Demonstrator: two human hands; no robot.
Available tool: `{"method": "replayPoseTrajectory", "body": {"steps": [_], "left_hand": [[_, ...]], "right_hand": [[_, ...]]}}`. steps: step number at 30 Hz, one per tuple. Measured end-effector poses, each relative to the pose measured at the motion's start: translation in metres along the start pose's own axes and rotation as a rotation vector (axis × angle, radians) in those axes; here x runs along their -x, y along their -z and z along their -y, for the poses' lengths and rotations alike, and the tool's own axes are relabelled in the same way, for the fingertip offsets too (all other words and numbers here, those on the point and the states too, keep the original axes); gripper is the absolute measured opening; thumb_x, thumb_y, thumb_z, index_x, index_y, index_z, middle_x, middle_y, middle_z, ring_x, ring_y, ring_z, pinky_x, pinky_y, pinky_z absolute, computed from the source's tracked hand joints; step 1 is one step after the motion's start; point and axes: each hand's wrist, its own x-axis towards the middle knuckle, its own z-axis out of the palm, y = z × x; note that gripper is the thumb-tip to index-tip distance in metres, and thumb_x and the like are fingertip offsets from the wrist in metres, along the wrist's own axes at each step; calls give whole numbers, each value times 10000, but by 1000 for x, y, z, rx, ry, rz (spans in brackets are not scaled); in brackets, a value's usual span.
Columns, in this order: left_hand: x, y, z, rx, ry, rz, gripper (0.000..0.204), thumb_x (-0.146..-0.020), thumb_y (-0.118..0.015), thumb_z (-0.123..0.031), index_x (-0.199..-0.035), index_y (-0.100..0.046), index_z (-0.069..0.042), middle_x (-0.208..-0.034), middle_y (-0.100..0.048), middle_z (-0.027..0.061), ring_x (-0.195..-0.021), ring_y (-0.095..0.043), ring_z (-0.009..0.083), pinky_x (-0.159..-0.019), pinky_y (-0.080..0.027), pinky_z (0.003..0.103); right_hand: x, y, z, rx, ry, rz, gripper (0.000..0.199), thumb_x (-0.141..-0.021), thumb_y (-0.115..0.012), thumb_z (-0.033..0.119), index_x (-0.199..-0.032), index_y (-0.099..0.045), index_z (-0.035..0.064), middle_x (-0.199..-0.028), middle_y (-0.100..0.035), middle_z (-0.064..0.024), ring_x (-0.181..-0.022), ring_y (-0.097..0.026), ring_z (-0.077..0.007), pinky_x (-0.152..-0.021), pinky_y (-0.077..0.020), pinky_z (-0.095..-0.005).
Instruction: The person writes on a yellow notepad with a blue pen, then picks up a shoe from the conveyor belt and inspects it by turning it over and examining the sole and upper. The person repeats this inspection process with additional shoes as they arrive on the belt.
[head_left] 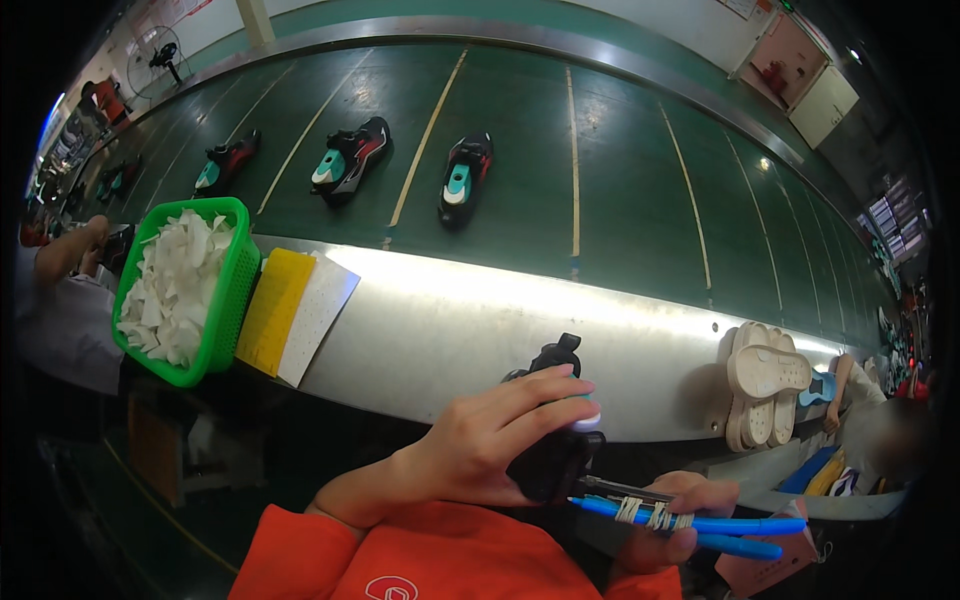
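The half-curled left hand (490,432) is holding a black shoe (548,468) at five o'clock in view. At the shoe's four o'clock, the right hand (702,496) is firmly pinching banded blue pens (755,525).

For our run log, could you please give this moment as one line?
left hand: holding black shoe | right hand: holding banded blue pens | left side: green basket, white scraps inside

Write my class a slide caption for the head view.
Left hand on a black shoe, right hand holding blue pens wrapped in pale bands, beside a green belt.
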Motion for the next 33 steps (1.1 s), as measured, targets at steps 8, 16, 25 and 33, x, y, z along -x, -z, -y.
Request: {"method": "replayPoseTrajectory", "body": {"steps": [8, 16, 25, 33], "left_hand": [[5, 6, 3, -1, -2, -12, 580, -577, -812, -187, -1077, -566, -27, -1133, -585, 153, -1082, -564, 331, -870, -497, 368], [10, 10, 4, 11, -3, -26, 568, -581, -809, -183, -1074, -571, -33, -1129, -592, 147, -1085, -564, 329, -879, -492, 372], [20, 18, 7, -13, 10, -45, 579, -582, -804, -193, -1087, -564, -39, -1131, -590, 146, -1083, -564, 331, -884, -488, 382], [16, 18, 6, 28, 21, -62, 576, -593, -795, -181, -1098, -557, -41, -1126, -587, 147, -1067, -571, 329, -889, -486, 379]], "right_hand": [[9, -11, -3, 140, 49, -62, 458, -824, -576, 473, -794, -397, 53, -527, -470, -42, -406, -447, -123, -400, -339, -220], [11, -16, -2, 152, 81, -5, 447, -829, -554, 477, -778, -392, 64, -501, -451, -44, -392, -416, -121, -432, -330, -229], [3, -18, -14, 201, 323, 120, 415, -835, -546, 450, -738, -414, 70, -451, -463, -28, -365, -393, -118, -400, -295, -246], [-32, -9, 6, 288, 418, 580, 428, -852, -532, 436, -642, -439, 75, -451, -514, -54, -322, -442, -138, -324, -319, -250]]}}
